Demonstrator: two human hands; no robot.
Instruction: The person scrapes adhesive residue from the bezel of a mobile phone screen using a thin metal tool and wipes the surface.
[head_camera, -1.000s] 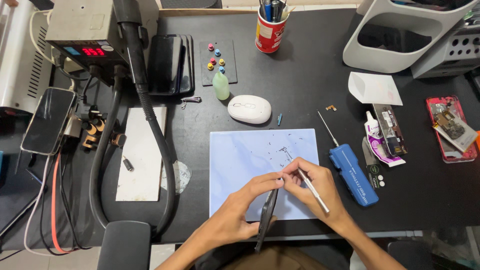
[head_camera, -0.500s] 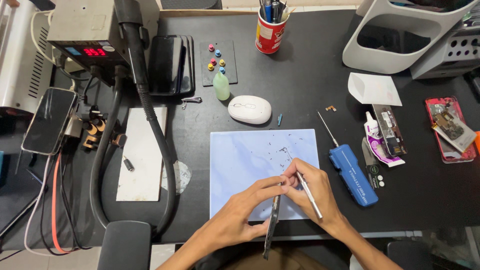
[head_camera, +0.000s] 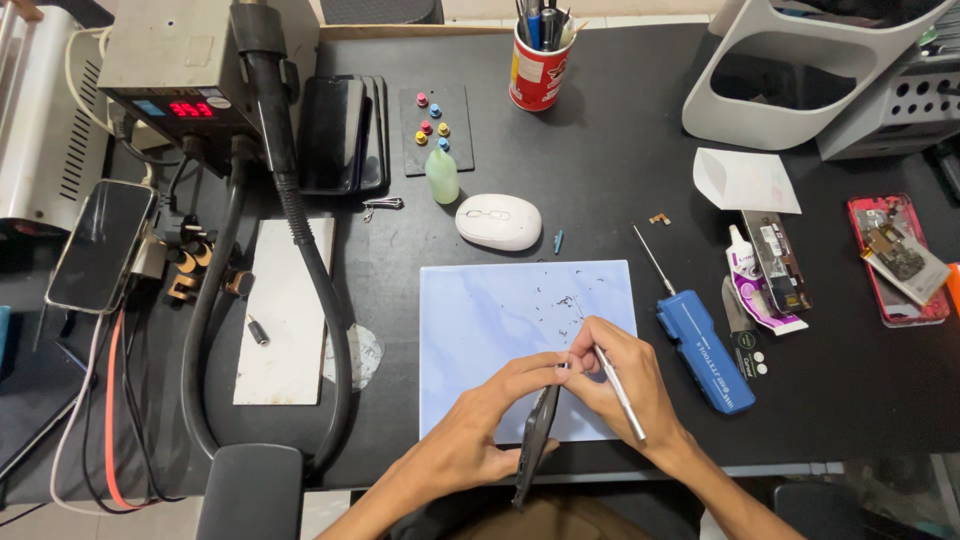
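At the mat's (head_camera: 480, 320) near edge, your left hand (head_camera: 480, 430) grips a phone (head_camera: 535, 445) edge-on; your right hand (head_camera: 625, 385) pinches tweezers (head_camera: 620, 395) — brace both wrists, work slowly.

Mat (head_camera: 480, 310) under both hands, phone (head_camera: 535, 440) between left hand (head_camera: 470, 440) and right hand (head_camera: 620, 385), screwdriver (head_camera: 700, 335) just right of the right hand, mouse (head_camera: 498, 221) beyond the hands, hose (head_camera: 300, 300) well left.
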